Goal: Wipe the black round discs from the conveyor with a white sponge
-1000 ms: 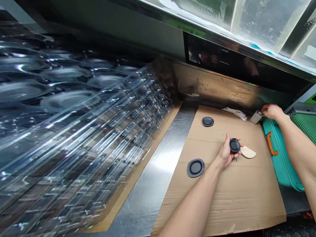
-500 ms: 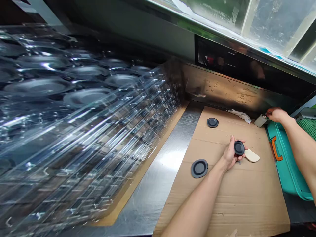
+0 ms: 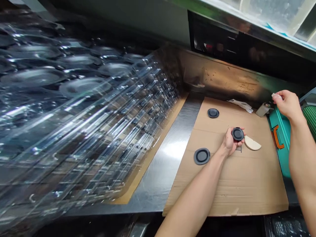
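In my left hand (image 3: 230, 141), fingers closed round its edge, rests a small black rounded plastic part (image 3: 238, 134) with a recessed middle. My right hand (image 3: 287, 103) is raised over the teal bin (image 3: 281, 131), pinching a small white wad (image 3: 276, 96), perhaps cloth or cotton. A squarish metal bottle (image 3: 263, 109) stands just left of that hand, apart from it. Two similar black parts, one farther back (image 3: 213, 113) and one nearer (image 3: 201, 156), lie on the cardboard (image 3: 234, 194). Beside my left fingertips is a cream half-round piece (image 3: 252, 143).
Tall stacks of clear plastic trays (image 3: 98, 131) fill the left side. A white glove (image 3: 240, 105) lies at the cardboard's back edge. The bin has an orange handle (image 3: 277, 136), and a green ribbed basket (image 3: 309, 117) sits right of it. A metal wall (image 3: 222, 75) closes the back.
My right hand has lifted away from the bottle's top and moved right, with the white wad now showing in its fingers. My left hand keeps the black part. The view has tilted slightly down.
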Demonstrator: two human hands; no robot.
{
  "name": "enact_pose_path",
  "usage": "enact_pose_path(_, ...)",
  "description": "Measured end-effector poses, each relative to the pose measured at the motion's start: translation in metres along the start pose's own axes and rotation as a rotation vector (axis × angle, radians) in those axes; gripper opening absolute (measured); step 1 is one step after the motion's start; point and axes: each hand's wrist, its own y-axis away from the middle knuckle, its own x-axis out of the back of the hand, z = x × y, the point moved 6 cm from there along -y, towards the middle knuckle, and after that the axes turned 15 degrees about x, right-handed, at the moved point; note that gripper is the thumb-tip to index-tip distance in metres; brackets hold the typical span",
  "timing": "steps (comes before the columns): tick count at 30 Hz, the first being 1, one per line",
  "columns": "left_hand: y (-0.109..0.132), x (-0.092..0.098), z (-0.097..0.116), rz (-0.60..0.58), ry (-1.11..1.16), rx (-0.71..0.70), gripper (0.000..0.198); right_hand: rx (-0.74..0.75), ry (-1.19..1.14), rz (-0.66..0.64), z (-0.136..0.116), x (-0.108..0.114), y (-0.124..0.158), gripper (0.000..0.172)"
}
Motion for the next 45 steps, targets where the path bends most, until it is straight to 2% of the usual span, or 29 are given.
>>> enact_pose_path(2, -0.001, 0.000, 0.000, 0.013, -0.029, 0.007, 0.052, 0.039, -0.226, 0.074, -0.035, -0.009, 0.041, 0.037)
enact_pose_path(5, -0.002, 0.001, -0.003, 0.031, -0.108, -0.007, 0.058, 0.099, -0.446, 0.056, -0.081, -0.038, 0.101, 0.035)
enact_pose_path(7, -0.003, 0.002, -0.006, 0.047, -0.175, -0.027, 0.065, 0.119, -0.495, 0.029, -0.099, -0.055, 0.128, 0.032)
enact_pose_path(9, -0.004, 0.003, -0.009, 0.074, -0.255, -0.056, 0.071, 0.151, -0.502, 0.016, -0.108, -0.065, 0.141, 0.029)
enact_pose_path(16, -0.003, 0.007, -0.013, 0.218, -0.603, -0.116, 0.080, 0.282, -0.400, -0.045, -0.109, -0.085, 0.145, 0.027)
enact_pose_path(22, 0.001, 0.014, -0.013, 0.427, -0.814, -0.154, 0.075, 0.331, -0.190, -0.138, -0.110, -0.093, 0.152, 0.024)
enact_pose_path(25, 0.002, 0.012, -0.014, 0.441, -0.874, -0.194, 0.070, 0.337, -0.151, -0.179, -0.111, -0.092, 0.152, 0.022)
enact_pose_path(30, 0.007, 0.005, -0.015, 0.456, -0.933, -0.225, 0.068, 0.343, -0.149, -0.167, -0.112, -0.091, 0.150, 0.022)
enact_pose_path(36, 0.011, -0.002, -0.015, 0.447, -0.968, -0.299, 0.066, 0.291, -0.182, -0.207, -0.108, -0.091, 0.151, 0.022)
enact_pose_path(40, 0.011, -0.006, -0.015, 0.425, -1.077, -0.340, 0.070, 0.254, -0.200, -0.236, -0.107, -0.089, 0.150, 0.022)
enact_pose_path(45, 0.010, -0.005, -0.015, 0.454, -1.147, -0.355, 0.070, 0.188, -0.189, -0.291, -0.108, -0.089, 0.150, 0.023)
